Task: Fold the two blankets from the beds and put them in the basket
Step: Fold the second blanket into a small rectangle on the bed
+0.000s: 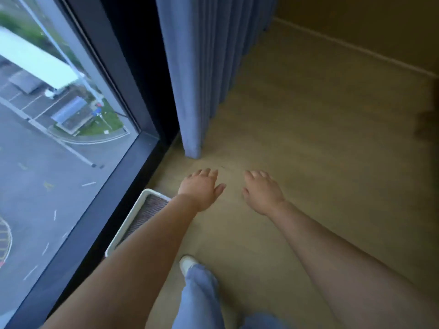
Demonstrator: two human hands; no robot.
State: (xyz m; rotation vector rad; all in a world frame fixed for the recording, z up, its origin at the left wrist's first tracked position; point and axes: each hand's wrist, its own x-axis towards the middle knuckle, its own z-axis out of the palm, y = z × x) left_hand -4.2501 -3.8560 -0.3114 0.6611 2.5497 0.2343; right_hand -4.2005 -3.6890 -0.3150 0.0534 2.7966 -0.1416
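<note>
Two empty hands, basket by the window, no bed or loose blanket in shot.
Head view: left hand (202, 189) and right hand (262, 192) hover palm-down over the floor (308, 138), fingers loose, holding nothing. White-rimmed basket (133, 211) sits against the window (47, 138) frame, half hidden under the left forearm. Dark ribbed stuff inside: blanket or liner, can't tell. Blue curtain (202, 67) hangs just beyond. My read: between blankets or finishing. Check the basket load lies flat, then turn for the beds. Carry any next fold two-handed and square; lower it in, don't drop.
</note>
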